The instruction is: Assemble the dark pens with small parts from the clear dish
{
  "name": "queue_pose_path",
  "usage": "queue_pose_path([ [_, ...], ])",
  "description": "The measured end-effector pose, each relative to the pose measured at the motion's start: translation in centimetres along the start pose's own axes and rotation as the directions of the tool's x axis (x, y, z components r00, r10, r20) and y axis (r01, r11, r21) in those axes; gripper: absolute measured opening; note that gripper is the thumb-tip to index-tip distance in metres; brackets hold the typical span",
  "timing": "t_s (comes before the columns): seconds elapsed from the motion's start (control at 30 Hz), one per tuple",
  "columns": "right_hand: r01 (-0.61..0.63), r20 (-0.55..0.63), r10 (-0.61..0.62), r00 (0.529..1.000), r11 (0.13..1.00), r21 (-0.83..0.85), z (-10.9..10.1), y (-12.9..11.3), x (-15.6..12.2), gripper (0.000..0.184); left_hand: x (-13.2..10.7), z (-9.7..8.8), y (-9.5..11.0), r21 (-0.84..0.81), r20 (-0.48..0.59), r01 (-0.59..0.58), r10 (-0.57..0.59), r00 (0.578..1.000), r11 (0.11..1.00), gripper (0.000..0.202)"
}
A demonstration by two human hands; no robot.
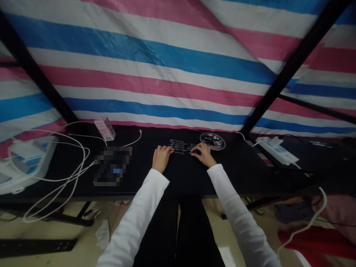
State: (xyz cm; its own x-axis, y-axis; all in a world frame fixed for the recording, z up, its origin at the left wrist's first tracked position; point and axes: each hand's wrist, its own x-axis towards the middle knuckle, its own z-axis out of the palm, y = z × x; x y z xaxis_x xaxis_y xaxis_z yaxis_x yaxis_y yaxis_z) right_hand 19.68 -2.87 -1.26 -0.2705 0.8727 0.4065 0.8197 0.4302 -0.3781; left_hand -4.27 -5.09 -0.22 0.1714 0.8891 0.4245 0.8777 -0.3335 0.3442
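Several dark pens with clear parts [182,146] lie side by side on the black table, pointing left to right. My left hand [161,157] is closed at the left end of the nearest pen, thumb and fingertips pressed together on it. At the right end of the row, my right hand [204,155] pinches the other end of a near pen. Its fingertips partly cover the pen ends. Just behind my right hand stands a round, shallow dish [224,144] with small dark and shiny pieces in it, too small to name.
A pixelated flat object [111,167] lies left of my hands, with a pink box [105,128] behind it. White cables [80,148] loop over the table's left edge. A white power strip [278,150] sits at the right. Striped sheeting [167,89] hangs behind the table.
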Motion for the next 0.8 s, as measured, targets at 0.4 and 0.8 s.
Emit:
queue_pose_path([
  [0.4,0.075,-0.054,-0.074,0.996,0.997,0.013,-0.2,-1.4,-0.1,0.023,-0.2,0.1,1.0,-0.089,0.044,-0.082,0.086,0.995,0.993,0.025],
  [0.8,-0.322,-0.543,0.178,0.821,0.929,-0.182,-0.9,2.6,-0.6,0.029,0.3,1.6,2.1,-0.016,0.054,-0.148,0.149,0.987,0.989,0.019],
])
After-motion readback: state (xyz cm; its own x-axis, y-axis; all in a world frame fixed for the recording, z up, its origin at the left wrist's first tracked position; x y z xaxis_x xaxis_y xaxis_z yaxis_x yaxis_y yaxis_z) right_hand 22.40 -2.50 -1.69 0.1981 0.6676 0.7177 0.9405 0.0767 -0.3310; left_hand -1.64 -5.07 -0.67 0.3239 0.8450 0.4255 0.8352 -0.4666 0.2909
